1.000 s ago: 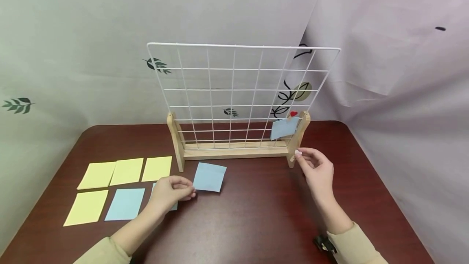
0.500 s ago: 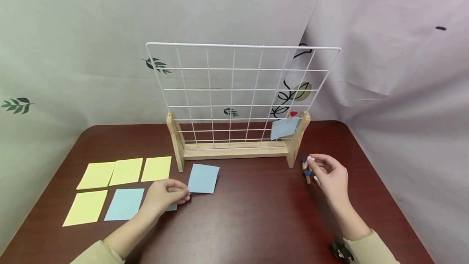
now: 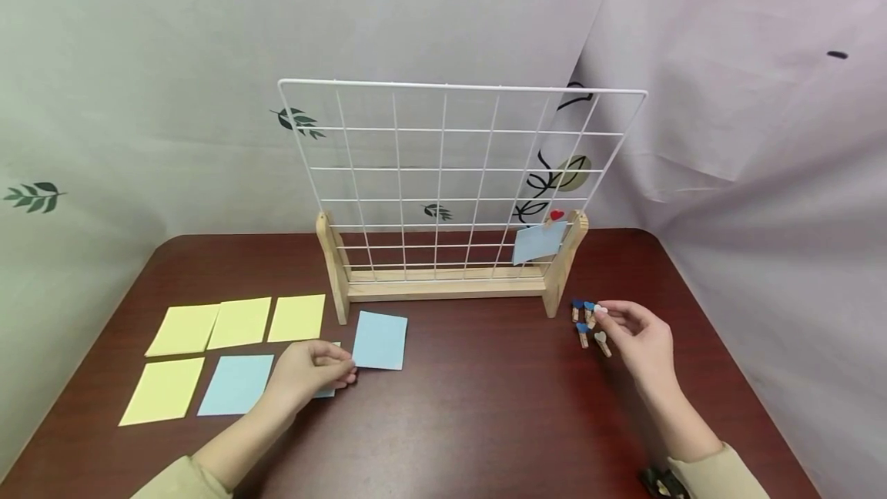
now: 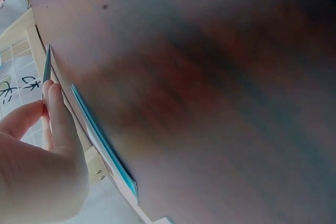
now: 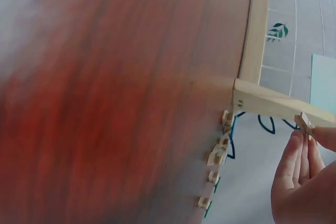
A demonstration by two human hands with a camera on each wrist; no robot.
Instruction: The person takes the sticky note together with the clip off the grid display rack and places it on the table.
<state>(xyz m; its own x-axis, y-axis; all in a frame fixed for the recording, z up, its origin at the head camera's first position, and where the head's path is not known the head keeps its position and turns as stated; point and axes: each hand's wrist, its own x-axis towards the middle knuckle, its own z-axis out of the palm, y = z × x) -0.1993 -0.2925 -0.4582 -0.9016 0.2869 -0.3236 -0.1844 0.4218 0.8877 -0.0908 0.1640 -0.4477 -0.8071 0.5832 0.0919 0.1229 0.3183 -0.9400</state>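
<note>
The left hand (image 3: 308,370) is pinching the near left corner of a blue paper sheet (image 3: 379,340) between thumb and fingertips, and the sheet is lifting slightly off the table (image 3: 471,422) just in front of the left foot of the wooden stand (image 3: 443,283). In the left wrist view the fingers (image 4: 56,114) are closing on the thin edge of that sheet, seen edge-on. Under the hand another blue sheet (image 3: 326,390) is lying mostly hidden, and a further blue sheet (image 3: 237,383) is lying just to its left. Four yellow sheets (image 3: 239,323) are lying flat toward the left edge of the table, three in a back row and one in front.

The right hand (image 3: 640,337) is holding a small wooden clothespin with a white heart (image 3: 600,310) between thumb and fingertips, the other fingers curling loosely. In the right wrist view the fingertips (image 5: 302,153) are pinching the peg's pale wooden end. Just beside this hand, toward the right edge of the table and near the stand's right foot, several more heart-topped clothespins (image 3: 584,322) are lying in a small cluster.

Beyond both hands a white wire grid panel (image 3: 457,175) is standing upright in the wooden stand. At the panel's lower right corner a red-heart clothespin (image 3: 556,216) is pinning a blue note (image 3: 537,242) to the wire.
</note>
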